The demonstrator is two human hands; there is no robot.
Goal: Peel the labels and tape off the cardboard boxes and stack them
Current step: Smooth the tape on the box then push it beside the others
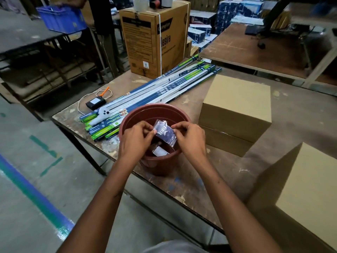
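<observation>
Dark label (165, 133) pinched by left hand (135, 141), right hand (189, 140) fingers over bucket (127, 125).

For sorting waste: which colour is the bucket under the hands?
Reddish-brown bucket, head view.

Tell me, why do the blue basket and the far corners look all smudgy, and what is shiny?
Head view: the blue basket and the back right corner are smeared by motion blur; the wide lens bends the table edges; the middle is sharp, where the left hand and right hand pinch a glossy label that catches light over the bucket.
</observation>
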